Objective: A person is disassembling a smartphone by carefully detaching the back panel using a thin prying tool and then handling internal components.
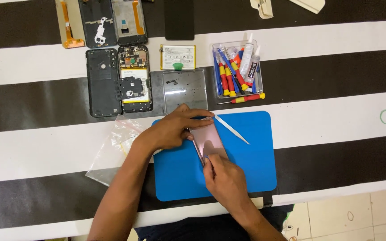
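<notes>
Both hands work a pink phone (208, 142) lying on the blue mat (251, 165): the left hand (173, 129) steadies its top edge, the right hand (224, 178) presses at its lower corner, white tweezers (231, 130) just beside it

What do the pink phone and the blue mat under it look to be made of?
Pink phone: glossy glass or polished plastic, judging by its soft sheen; cannot tell which. Both hands, left and right, rest on it. Blue mat: matte, probably silicone or rubber, with rounded corners and no glare.

Pink phone (208, 142) face-down, lying tilted on blue mat (251, 165).
</notes>
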